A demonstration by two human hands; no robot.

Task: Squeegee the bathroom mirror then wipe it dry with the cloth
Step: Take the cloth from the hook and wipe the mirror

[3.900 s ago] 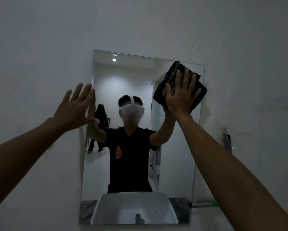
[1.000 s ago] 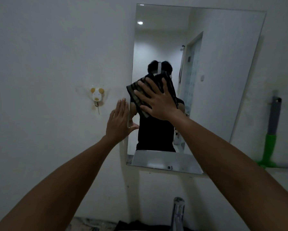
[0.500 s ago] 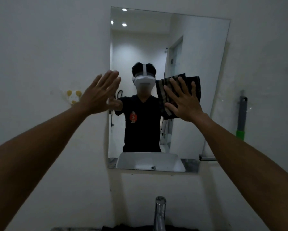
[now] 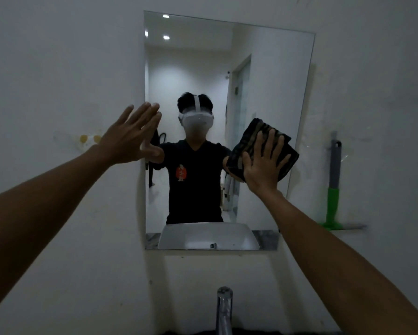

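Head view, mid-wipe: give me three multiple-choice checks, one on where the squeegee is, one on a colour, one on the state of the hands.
1. Where is the squeegee?
A. In the left hand
B. Against the wall, right of the mirror
C. In the basin

2. What colour is the lower part of the squeegee's handle?
A. Red
B. Yellow
C. Green

3. What is the right hand doing?
A. Pressing the cloth flat on the glass
B. Hanging empty at the side
C. Turning the tap

Answers: 1 B, it stands upright by the wall beyond the mirror's right edge. 2 C, green below a grey upper part. 3 A, fingers spread over the dark cloth near the mirror's right side, while the left hand is open and empty by its left edge.
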